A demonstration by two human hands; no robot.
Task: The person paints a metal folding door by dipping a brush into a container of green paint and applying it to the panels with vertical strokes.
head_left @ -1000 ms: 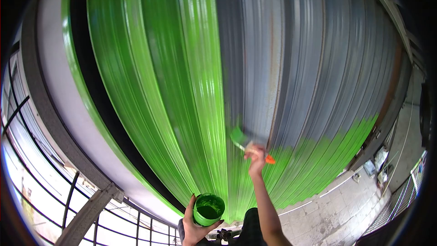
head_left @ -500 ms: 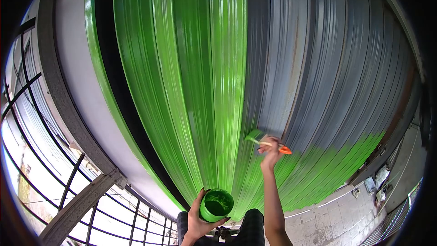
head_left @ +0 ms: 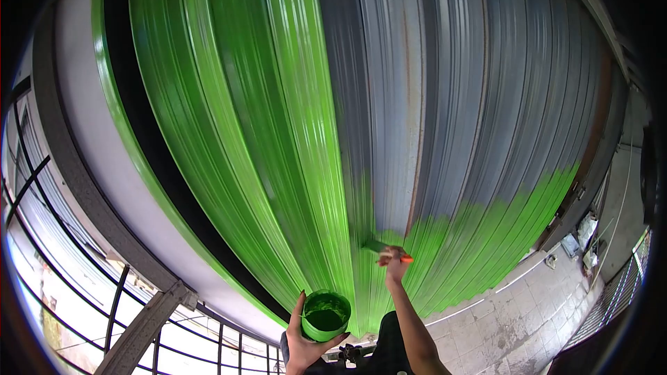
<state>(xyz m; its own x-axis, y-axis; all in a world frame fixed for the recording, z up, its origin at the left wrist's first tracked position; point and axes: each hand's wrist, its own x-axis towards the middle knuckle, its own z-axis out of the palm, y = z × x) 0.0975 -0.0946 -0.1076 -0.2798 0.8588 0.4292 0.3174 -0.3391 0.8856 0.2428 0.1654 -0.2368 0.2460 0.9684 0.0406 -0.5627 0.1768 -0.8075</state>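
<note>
My left hand is wrapped round a small open container at the bottom centre, its walls coated in green paint and dark green paint inside. In my right hand is a paintbrush, its bristles green and an orange handle end showing past my fingers. The bristles lie against a ribbed metal shutter, on a dark groove beside the green part. Glossy green paint covers the left side of the shutter and a strip along its bottom right; the upper right is bare grey.
A pale wall and a grey post stand to the left, with a black-barred grille beyond. Pale floor tiles lie below right, with small items by the shutter's corner. My knees show at the bottom.
My right hand has moved the brush down along the dark groove, where faint green streaks now show. The view has shifted, so the shutter appears further left. The left hand still holds the container.
</note>
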